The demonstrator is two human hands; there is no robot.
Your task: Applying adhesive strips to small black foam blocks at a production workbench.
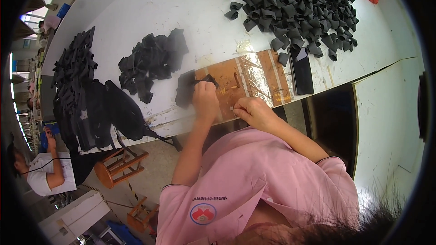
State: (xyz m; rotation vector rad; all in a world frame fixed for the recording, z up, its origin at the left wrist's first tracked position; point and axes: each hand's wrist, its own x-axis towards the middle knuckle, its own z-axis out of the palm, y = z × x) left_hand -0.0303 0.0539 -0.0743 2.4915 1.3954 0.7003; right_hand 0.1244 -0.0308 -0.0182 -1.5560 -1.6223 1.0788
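My left hand [206, 100] is over the left end of a brown board [229, 70] on the white table. Its fingers are closed on a small black fabric piece [210, 79]. Flat black pieces [185, 90] lie just left of that hand, partly beside the board. My right hand [256, 111] is at the board's near edge, with fingers curled and pressed together. Something tiny and pale may show at its fingertips, too small to name. Strips of clear, shiny tape [254, 75] cross the board.
A large heap of folded black loops [290, 9] covers the far right. Loose flat black pieces [154, 59] lie left of centre. Further left are black strips [75, 68] and a black bag [122, 111]. A dark phone-like slab [301, 72] borders the board. Wooden stools [120, 168] and another person [50, 170] are at left.
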